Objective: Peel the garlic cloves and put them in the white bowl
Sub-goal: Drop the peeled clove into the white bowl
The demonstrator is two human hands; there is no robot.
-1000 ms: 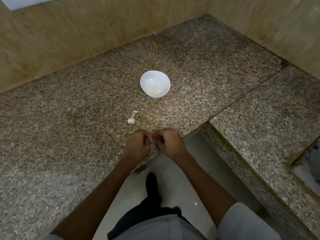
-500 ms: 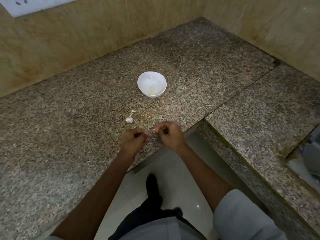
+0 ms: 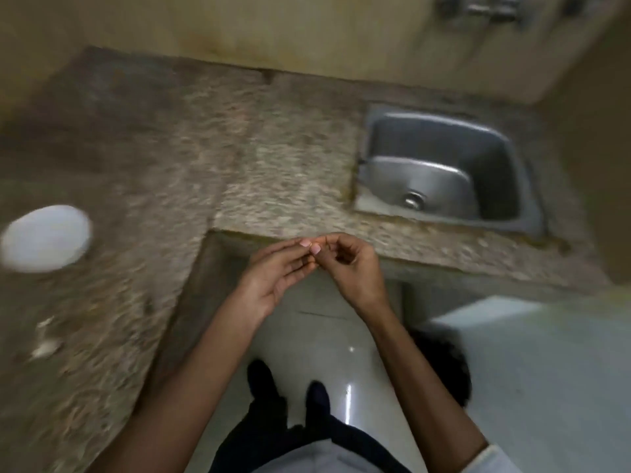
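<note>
Peeling looks unfinished.
Left hand (image 3: 273,278) nearly straight, right hand (image 3: 348,268) curled, fingertips meeting; whatever they pinch is unclear. White bowl (image 3: 46,237) and garlic bits (image 3: 44,346) sit on the desk (image 3: 136,199), far left of them.

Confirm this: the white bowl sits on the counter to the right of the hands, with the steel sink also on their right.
Not quite. The head view shows the white bowl on the counter to the left of the left hand and right hand; the steel sink is on their right.
</note>
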